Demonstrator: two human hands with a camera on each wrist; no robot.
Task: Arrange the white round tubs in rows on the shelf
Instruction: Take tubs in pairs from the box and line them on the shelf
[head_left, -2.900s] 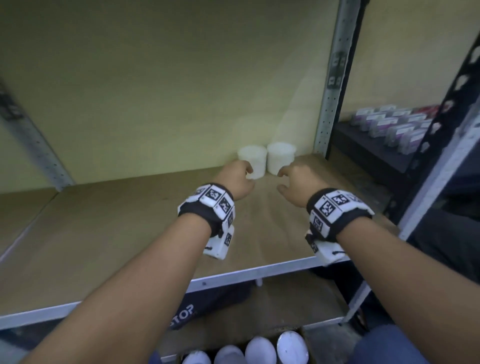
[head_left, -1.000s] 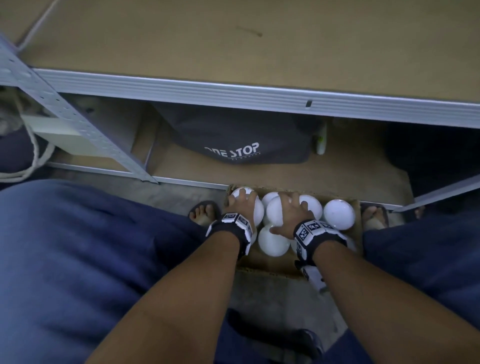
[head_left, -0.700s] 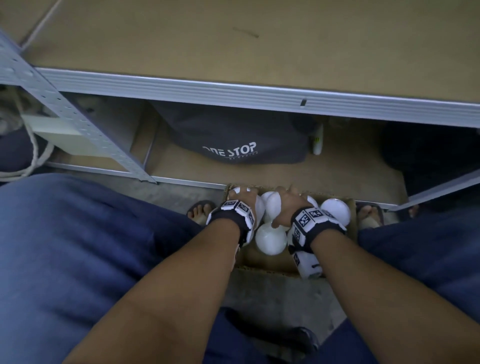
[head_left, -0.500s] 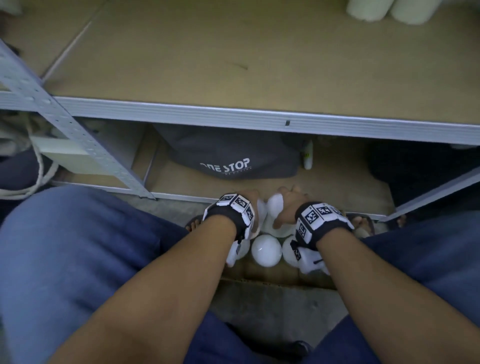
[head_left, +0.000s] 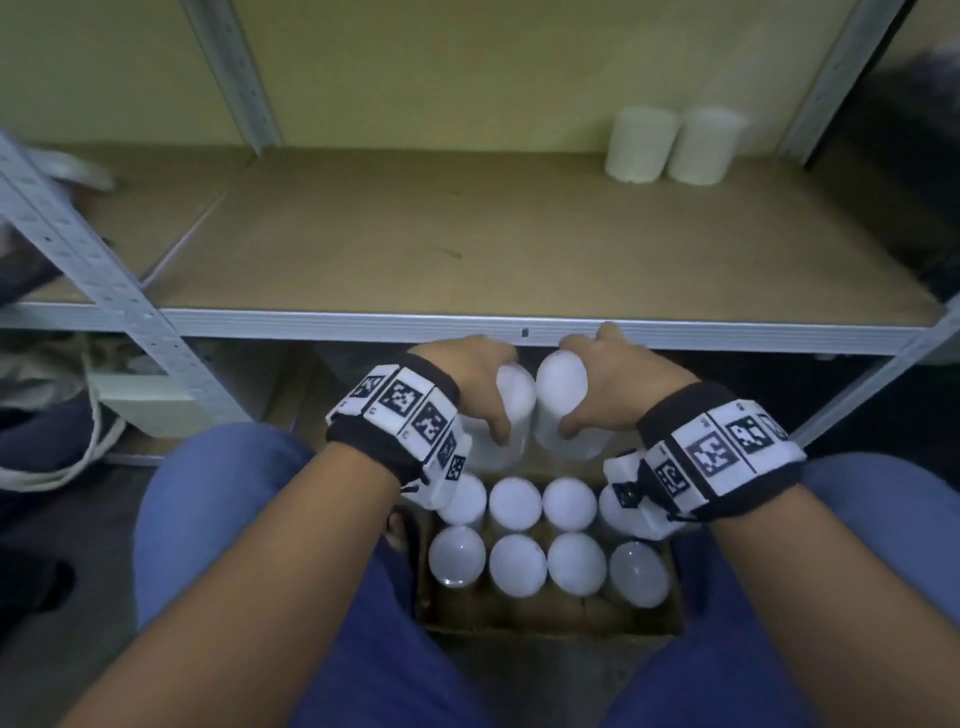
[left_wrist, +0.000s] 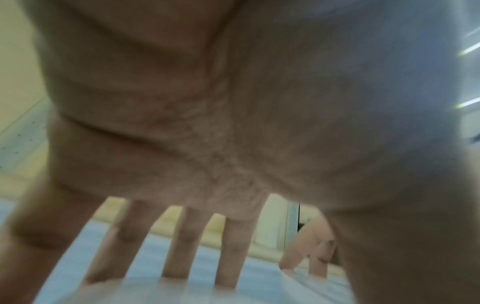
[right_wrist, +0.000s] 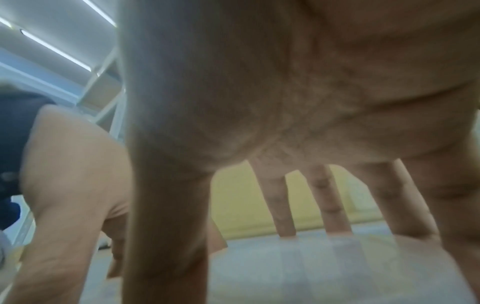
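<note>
Each hand holds one white round tub just below the shelf's front rail (head_left: 519, 328). My left hand (head_left: 480, 387) grips the left tub (head_left: 511, 410) from above, fingers and thumb curled round its top. My right hand (head_left: 597, 387) grips the right tub (head_left: 563, 400) the same way. The two held tubs almost touch. In the left wrist view the fingers (left_wrist: 179, 242) reach down onto the tub (left_wrist: 155, 292). In the right wrist view the fingers (right_wrist: 330, 201) rest on the tub's lid (right_wrist: 311, 267). Two tubs (head_left: 641, 145) (head_left: 704, 148) stand at the back right of the shelf board (head_left: 467, 244).
A cardboard box (head_left: 545, 618) on the floor between my knees holds several more white tubs (head_left: 517, 564). Grey slotted uprights (head_left: 98, 260) (head_left: 836, 73) frame the shelf. A yellow wall stands behind. A white cord (head_left: 78, 457) hangs at the left.
Both hands have risen out of the box, each with a tub, up to the shelf's front rail. The view has tilted up, so the shelf's back wall and the two tubs standing there show.
</note>
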